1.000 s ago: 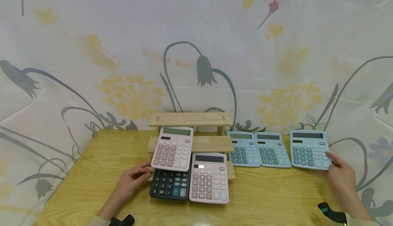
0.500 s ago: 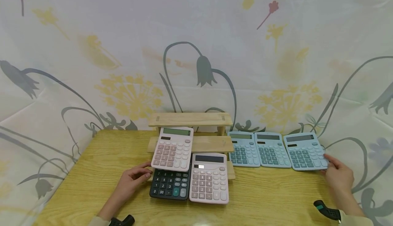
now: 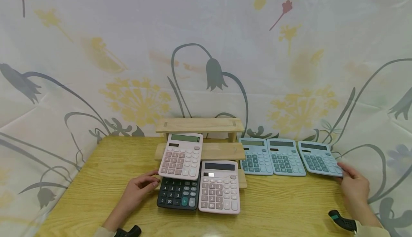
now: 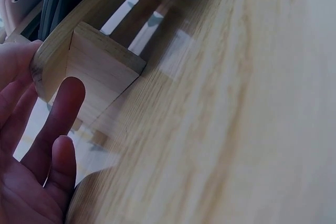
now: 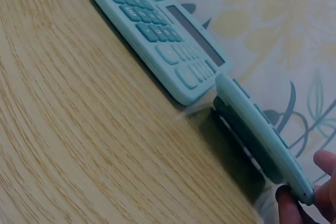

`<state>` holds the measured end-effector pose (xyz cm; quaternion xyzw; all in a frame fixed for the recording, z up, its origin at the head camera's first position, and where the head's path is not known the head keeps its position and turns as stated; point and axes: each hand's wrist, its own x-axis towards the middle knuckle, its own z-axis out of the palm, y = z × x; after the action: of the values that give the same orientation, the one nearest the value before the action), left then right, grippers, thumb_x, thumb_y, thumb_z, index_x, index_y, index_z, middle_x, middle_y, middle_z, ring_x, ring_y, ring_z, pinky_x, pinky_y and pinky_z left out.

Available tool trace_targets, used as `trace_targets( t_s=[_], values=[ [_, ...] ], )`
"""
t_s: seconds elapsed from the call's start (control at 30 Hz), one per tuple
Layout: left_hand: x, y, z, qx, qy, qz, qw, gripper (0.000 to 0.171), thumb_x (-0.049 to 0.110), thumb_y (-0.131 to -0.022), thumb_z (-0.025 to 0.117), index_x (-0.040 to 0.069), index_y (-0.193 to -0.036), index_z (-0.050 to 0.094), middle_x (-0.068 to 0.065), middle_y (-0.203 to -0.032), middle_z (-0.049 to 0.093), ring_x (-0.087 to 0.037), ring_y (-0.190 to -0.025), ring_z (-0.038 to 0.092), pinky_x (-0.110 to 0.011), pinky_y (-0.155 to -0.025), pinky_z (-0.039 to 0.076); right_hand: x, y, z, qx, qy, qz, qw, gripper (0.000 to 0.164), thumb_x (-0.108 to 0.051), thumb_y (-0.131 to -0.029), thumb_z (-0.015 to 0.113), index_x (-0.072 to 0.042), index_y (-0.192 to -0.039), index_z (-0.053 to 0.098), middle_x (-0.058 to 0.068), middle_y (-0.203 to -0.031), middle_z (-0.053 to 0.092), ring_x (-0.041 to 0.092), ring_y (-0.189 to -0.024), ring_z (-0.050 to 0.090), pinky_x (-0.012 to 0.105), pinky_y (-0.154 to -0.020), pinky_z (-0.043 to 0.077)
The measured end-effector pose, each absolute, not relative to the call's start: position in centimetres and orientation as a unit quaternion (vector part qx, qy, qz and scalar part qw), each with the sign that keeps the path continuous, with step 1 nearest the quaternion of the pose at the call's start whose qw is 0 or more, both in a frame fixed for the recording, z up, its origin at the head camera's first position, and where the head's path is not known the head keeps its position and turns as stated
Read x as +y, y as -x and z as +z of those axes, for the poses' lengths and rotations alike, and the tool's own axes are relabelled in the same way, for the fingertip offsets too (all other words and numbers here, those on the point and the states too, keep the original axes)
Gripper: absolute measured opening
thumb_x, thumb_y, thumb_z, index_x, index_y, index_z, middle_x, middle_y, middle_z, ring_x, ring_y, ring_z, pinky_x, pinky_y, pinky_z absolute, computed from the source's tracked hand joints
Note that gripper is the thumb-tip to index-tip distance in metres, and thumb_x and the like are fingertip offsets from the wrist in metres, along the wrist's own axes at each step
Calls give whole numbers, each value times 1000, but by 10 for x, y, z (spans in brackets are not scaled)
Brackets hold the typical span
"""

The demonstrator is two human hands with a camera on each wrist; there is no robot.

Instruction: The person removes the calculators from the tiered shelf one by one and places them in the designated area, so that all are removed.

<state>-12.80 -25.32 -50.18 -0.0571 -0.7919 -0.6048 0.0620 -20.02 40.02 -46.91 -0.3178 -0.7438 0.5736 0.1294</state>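
In the head view, the right hand [image 3: 355, 187] pinches the lower right corner of the right blue calculator [image 3: 319, 159], which hangs tilted at the end of a row on the wooden table [image 3: 273, 204]; the corner grip probably serves to keep the keys uncovered and let the case be turned to match the row. Just to its left, the middle blue calculator [image 3: 285, 158] and the left blue calculator [image 3: 255, 157] lie side by side, seemingly set close so that their lower edges line up. Left of them, the stepped wooden stand [image 3: 222, 150] bears an upper pink calculator [image 3: 181, 156], which overlaps the top of a black calculator [image 3: 177, 194], and a lower pink calculator [image 3: 219, 187] beside the black one; the steps presumably hold their faces toward the person. The left hand [image 3: 138, 188] rests at the stand's left end, perhaps to steady it. The left wrist view shows one fingertip against a slat's end while two other fingers [image 4: 69, 95] stand loose and spread apart; whether the thumb closes on the wood I cannot tell. In the right wrist view, fingers [image 5: 325, 163] above and below clamp the edge of the right blue calculator, its underside showing above a dark shadow, so this side appears raised off the table, likely leaving room for the finger underneath.
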Motion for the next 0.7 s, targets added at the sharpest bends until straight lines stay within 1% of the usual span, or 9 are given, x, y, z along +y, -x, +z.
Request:
trace_targets(
  t_s=[0.13, 0.23, 0.37, 0.53, 0.6, 0.63, 0.7],
  values=[
    [-253, 128, -501, -793, 56, -603, 62, 7, 5, -91, 71, 0, -95, 75, -22, -129, 61, 5, -112, 56, -24, -80, 53, 399, 200, -471, -759, 310, 561, 116, 50, -1, -103, 30, -7, -151, 41, 12, -157, 34, 7, -125, 47, 4, -70, 43],
    [-253, 128, -501, -793, 57, -603, 63, 7, 5, -91, 72, 1, -95, 75, -22, -130, 61, 6, -113, 55, -23, -82, 52, 399, 200, -472, -766, 311, 550, 115, 52, 0, -101, 31, -6, -152, 39, 16, -158, 30, 11, -127, 45, 3, -69, 42],
    [-253, 128, -501, -793, 60, -603, 64, 7, 6, -91, 72, 1, -95, 75, -23, -130, 61, 6, -114, 54, -22, -82, 52, 399, 200, -475, -774, 314, 539, 114, 54, -1, -99, 34, -8, -152, 39, 15, -160, 28, 15, -127, 44, 6, -65, 40],
    [-253, 128, -500, -793, 58, -604, 61, 7, 6, -91, 71, 1, -95, 75, -22, -130, 61, 6, -114, 54, -22, -83, 52, 397, 200, -477, -791, 311, 512, 125, 56, 1, -96, 34, -7, -150, 43, 16, -159, 30, 26, -120, 40, 20, -53, 36],
    [-253, 128, -500, -792, 59, -604, 61, 7, 6, -91, 71, 1, -95, 75, -21, -130, 61, 6, -115, 53, -22, -83, 52, 397, 201, -478, -801, 307, 499, 128, 56, 2, -94, 33, -4, -148, 45, 15, -159, 31, 28, -124, 38, 25, -50, 34],
    [-253, 128, -500, -792, 59, -604, 62, 7, 6, -91, 71, 1, -95, 75, -21, -129, 62, 6, -115, 53, -22, -83, 51, 398, 201, -479, -807, 303, 491, 128, 56, 2, -93, 32, -3, -147, 47, 15, -158, 31, 28, -129, 37, 26, -49, 33],
    [-253, 128, -500, -793, 60, -603, 65, 7, 5, -91, 71, 1, -95, 75, -20, -128, 62, 7, -115, 53, -22, -83, 51, 399, 203, -479, -817, 297, 478, 126, 57, 4, -90, 31, 0, -144, 48, 14, -158, 31, 28, -141, 30, 28, -49, 32]
  ],
)
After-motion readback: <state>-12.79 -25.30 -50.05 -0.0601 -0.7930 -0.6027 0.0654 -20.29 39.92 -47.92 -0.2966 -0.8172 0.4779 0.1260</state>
